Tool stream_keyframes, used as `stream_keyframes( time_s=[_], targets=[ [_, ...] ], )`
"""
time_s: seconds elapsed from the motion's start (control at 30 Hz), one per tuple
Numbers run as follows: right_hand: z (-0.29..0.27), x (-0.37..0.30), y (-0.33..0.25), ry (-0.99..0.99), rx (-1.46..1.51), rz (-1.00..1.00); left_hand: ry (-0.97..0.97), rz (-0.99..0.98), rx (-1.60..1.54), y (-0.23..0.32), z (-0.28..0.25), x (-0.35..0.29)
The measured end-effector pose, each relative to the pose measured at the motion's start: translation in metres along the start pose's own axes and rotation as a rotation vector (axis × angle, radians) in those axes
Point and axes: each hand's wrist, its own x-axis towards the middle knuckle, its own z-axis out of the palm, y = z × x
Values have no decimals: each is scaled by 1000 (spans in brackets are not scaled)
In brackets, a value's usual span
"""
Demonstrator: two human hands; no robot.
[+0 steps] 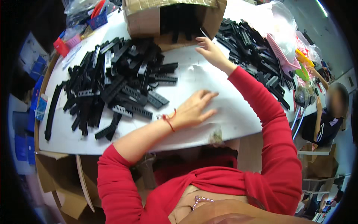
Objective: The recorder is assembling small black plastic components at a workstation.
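My left hand (pixel 192 109) hovers low over the white table (pixel 227 125), fingers apart and nothing in them. To its left lies a big heap of long black plastic pieces (pixel 123 87), several with rows of slots. Farther off, my right hand (pixel 211 55) reaches to the right front corner of an open cardboard box (pixel 143 24), its fingers stretched out and apart. Black pieces show dimly inside the box. A thin dark sliver (pixel 203 32) stands just beyond the right fingertips; what it is I cannot tell.
A second heap of black pieces (pixel 253 48) lies right of the box, beside a pink basket (pixel 278 50) and plastic bags. A red container (pixel 61 47) and a blue basket (pixel 97 20) stand at the far left. Another person (pixel 324 119) works at the right.
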Motion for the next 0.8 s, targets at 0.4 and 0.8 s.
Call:
stream_keyframes(
  time_s=[0.4,0.8],
  targets=[
    [103,250,29,54,-912,-481,37,103,-24,-17,2,-6],
    [131,290,28,-42,-433,-428,-4,-22,-123,-14,-9,-1]
  ],
)
